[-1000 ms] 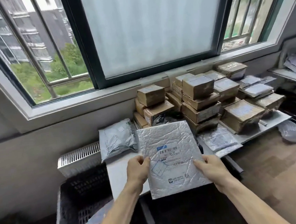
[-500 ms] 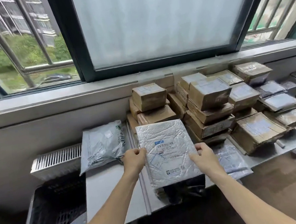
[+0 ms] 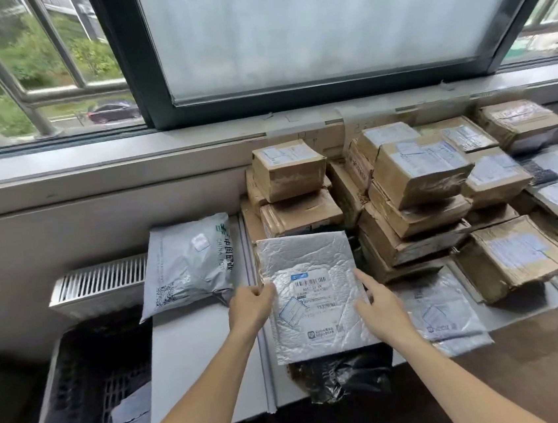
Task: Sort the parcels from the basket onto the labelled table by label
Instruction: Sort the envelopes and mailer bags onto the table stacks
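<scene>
Pale table (image 3: 199, 350), grey mail bag (image 3: 186, 262) at left, stacked cardboard boxes (image 3: 417, 196) at back, silver envelope (image 3: 443, 311) at right, black bag (image 3: 343, 376) at front edge.

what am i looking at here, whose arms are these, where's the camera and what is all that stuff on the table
No machine here: these are a person's two bare arms, seen from one wide-angle camera worn on the head, looking forward and down. The left hand grips the left edge of a silver padded envelope with a printed label; the right hand touches its right edge, forefinger straight, though I cannot tell whether it grips. The envelope is over a black bag on the white table under a window. Also on the table: a grey mail bag, stacked cardboard boxes and a second silver envelope. The black basket at lower left holds at least one grey parcel.
</scene>
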Motion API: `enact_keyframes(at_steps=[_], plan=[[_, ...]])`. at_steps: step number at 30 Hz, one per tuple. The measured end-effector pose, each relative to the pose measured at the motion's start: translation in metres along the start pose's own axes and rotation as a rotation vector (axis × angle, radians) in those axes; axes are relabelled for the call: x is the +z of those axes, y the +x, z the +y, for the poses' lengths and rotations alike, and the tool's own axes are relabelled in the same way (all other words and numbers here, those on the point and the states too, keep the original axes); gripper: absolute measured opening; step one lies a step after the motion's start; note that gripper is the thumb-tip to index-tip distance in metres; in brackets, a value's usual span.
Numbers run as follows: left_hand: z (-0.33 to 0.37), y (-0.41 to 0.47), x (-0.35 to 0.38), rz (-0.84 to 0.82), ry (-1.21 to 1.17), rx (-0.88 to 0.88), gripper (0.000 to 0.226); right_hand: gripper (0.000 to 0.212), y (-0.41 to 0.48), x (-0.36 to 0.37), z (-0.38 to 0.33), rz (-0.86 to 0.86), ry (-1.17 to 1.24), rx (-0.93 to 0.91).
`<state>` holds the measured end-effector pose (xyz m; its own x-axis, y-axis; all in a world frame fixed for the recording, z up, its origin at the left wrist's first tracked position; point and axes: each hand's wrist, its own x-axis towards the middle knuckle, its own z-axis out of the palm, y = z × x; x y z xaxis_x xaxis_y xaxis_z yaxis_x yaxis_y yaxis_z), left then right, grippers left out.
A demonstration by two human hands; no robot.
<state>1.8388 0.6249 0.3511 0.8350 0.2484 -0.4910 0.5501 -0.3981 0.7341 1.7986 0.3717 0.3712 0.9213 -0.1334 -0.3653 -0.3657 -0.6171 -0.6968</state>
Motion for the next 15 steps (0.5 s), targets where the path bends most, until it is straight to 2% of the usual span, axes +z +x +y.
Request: enact_keyframes(at_steps=[7,10,15], plan=[[-0.006,-0.051,-0.019,0.109,-0.039,-0.007,0.056,0.059,-0.015,-0.012,-0.007,0.144,-0.03,-0.126],[-0.011,-0.077,-0.031,0.125,-0.123,0.005,0.044,0.056,-0.025,-0.011,-0.021,0.199,-0.027,-0.221],[-0.032,-0.13,-0.051,0.163,-0.233,0.063,0.029,0.047,-0.06,0.025,-0.052,0.18,0.082,-0.427]])
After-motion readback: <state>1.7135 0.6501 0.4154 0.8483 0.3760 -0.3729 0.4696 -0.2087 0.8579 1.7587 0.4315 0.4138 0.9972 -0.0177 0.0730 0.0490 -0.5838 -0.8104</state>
